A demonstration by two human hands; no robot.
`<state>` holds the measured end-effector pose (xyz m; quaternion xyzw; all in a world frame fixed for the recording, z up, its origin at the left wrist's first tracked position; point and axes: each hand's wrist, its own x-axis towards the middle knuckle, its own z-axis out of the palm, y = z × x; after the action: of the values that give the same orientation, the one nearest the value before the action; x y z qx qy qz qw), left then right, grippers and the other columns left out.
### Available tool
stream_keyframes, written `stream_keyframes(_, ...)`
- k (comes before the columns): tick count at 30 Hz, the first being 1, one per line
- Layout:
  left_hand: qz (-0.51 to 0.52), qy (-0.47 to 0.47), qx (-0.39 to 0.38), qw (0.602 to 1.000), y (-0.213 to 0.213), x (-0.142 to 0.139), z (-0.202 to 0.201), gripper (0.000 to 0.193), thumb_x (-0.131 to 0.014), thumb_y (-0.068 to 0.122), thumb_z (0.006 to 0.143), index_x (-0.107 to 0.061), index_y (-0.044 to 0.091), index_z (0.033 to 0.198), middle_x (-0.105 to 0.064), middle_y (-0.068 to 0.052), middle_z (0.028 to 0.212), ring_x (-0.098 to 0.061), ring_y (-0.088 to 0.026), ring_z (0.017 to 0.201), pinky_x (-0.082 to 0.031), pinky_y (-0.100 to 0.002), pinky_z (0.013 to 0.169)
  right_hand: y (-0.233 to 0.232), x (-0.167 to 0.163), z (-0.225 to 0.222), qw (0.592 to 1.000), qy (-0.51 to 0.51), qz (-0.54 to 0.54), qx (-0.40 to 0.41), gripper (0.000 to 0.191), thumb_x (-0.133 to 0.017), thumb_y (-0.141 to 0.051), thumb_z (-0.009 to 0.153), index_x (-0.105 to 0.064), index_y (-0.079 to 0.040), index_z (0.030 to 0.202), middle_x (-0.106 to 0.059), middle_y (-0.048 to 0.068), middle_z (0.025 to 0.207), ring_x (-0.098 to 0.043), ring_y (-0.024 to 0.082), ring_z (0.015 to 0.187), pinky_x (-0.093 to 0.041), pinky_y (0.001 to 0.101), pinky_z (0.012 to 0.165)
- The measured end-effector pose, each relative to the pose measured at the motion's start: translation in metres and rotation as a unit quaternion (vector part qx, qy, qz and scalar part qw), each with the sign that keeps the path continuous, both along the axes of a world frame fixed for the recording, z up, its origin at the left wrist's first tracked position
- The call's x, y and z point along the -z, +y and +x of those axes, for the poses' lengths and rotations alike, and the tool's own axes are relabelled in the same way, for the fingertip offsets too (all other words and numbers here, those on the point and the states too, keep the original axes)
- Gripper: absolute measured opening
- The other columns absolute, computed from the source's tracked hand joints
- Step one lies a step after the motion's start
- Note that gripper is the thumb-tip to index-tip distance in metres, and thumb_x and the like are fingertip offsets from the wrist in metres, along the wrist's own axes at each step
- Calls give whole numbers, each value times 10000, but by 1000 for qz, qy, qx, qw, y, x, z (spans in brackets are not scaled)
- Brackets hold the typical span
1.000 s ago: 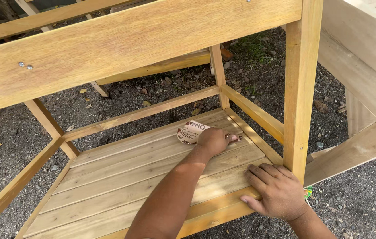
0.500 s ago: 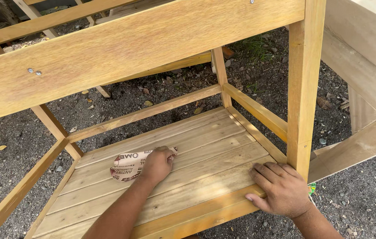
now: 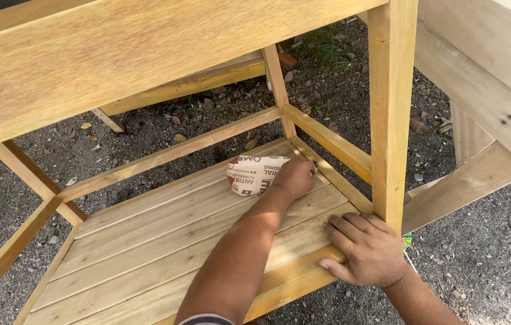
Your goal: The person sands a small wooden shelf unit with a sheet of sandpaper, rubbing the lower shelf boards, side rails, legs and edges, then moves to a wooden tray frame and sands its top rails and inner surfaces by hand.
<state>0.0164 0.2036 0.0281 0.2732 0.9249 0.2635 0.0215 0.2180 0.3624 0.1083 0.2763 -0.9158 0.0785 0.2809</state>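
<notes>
The sheet of sandpaper (image 3: 254, 175) lies printed backing up on the slatted lower shelf (image 3: 147, 241) of the wooden frame, near the far right corner, just short of the side rail (image 3: 327, 139); it looks thin, light and floppy, its free edge curling up off the boards, so I judge it needs a flat palm on top rather than a pinch at the edge; the grit side should bite the wood and not slide freely. The left hand (image 3: 294, 177) presses down on its right end, fingers curled over and holding the paper; the right hand (image 3: 367, 247) lies spread, fingers flat, gripping nothing, on the shelf's near corner beside the upright leg (image 3: 391, 108); gravel ground (image 3: 484, 241) lies all around.
</notes>
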Motion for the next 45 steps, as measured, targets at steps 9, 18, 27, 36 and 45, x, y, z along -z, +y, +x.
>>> stream_keyframes(9, 40, -122, -62, 990, -148, -35, 59, 224, -683, 162, 917, -769, 137, 1122, -769, -124, 1106, -739, -288, 1011, -564, -379, 906, 1, 1, -3, 1000, 4, -19, -11, 536, -679, -607, 778, -759, -111, 966, -749, 59, 1032, -694, 257, 991, -515, 383, 838)
stream_keyframes(18, 17, -141, -46, 989, -49, -7, 22, 226, -664, 223, 921, -768, 164, 1113, -745, -123, 1108, -722, -297, 1001, -537, -430, 917, 2, 0, -2, 1000, -3, -1, -5, 522, -687, -594, 763, -778, -130, 985, -756, 43, 1031, -697, 235, 978, -518, 385, 842)
stream_keyframes(27, -173, -121, -235, 949, -284, -60, 133, 443, -565, 491, 1008, -761, 101, 1083, -738, -135, 1123, -690, -324, 1059, -544, -435, 939, -4, 0, -4, 999, -18, -30, 6, 480, -714, -567, 738, -769, -133, 935, -761, 34, 1019, -697, 232, 981, -518, 374, 833)
stream_keyframes(36, 6, -97, -30, 995, -126, -38, 98, 346, -569, 392, 1001, -763, 126, 1107, -740, -111, 1086, -696, -353, 978, -533, -444, 908, -1, -2, -6, 1000, 3, -16, -6, 451, -688, -545, 767, -764, -139, 949, -760, 19, 1033, -696, 220, 975, -520, 366, 858)
stream_keyframes(45, -31, -114, -140, 983, -192, -26, 97, 305, -659, 389, 937, -767, 139, 1074, -749, -107, 1063, -697, -316, 1000, -546, -416, 899, -3, 0, -6, 1000, -8, -30, -3, 471, -700, -555, 752, -772, -133, 948, -760, 34, 1010, -694, 225, 948, -514, 364, 810)
